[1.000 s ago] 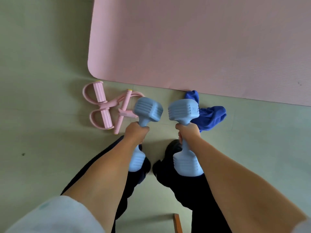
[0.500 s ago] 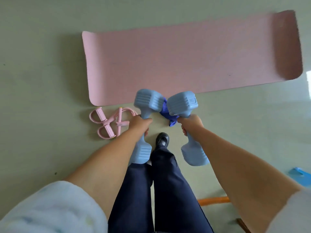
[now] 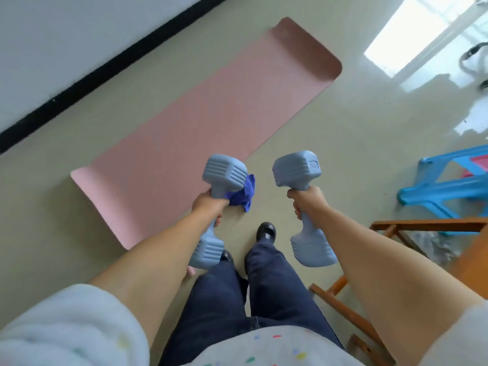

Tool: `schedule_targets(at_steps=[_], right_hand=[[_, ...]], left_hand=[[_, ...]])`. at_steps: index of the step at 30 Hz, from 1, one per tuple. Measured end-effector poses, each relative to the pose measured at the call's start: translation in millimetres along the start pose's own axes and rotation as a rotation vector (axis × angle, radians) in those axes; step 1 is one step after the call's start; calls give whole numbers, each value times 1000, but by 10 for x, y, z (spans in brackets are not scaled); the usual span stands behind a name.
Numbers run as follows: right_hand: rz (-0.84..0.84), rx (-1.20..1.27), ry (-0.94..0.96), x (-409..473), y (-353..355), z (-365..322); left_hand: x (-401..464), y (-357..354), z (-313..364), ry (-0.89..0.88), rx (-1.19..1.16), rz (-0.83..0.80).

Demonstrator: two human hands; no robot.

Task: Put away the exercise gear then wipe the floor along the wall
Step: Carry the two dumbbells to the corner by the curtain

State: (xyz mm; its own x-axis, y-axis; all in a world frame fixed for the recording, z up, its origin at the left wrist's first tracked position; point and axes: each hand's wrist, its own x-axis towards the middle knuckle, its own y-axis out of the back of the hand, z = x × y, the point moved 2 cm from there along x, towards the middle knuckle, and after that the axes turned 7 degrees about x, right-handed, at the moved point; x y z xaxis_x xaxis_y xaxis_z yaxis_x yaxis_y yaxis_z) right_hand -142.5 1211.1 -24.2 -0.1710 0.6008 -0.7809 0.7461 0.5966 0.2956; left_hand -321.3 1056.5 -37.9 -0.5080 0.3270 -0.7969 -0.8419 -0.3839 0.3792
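- Two chunky ribbed pale-blue dumbbells, left dumbbell (image 3: 221,204) and right dumbbell (image 3: 303,207), are gripped by left hand (image 3: 208,204) and right hand (image 3: 307,200), fingers clamped round the handles.
- A smooth pink mat (image 3: 211,128) is laid flat on the floor, a crumpled blue cloth (image 3: 244,196) beside it.

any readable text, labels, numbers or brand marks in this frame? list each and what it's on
None can be read.
Embossed mark on the side of the upper head of the right dumbbell, held by the right hand: too blurred to read.
Left dumbbell, held by the left hand: no marking visible.
Pink mat, blue cloth, blue stool: no text visible.
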Motion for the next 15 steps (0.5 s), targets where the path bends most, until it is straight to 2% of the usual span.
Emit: schedule_targets(at_steps=[5,8,15], right_hand=[[67,193,0,-80,555,159],[115,260,0,-1,1012,225],[193,364,-1,561,2353,101]], left_hand=[[-178,-457,633,-136,225,-125],[-230,-841,1077,-216,349,-137],[-189,-2023,2258,-319,423,-162]])
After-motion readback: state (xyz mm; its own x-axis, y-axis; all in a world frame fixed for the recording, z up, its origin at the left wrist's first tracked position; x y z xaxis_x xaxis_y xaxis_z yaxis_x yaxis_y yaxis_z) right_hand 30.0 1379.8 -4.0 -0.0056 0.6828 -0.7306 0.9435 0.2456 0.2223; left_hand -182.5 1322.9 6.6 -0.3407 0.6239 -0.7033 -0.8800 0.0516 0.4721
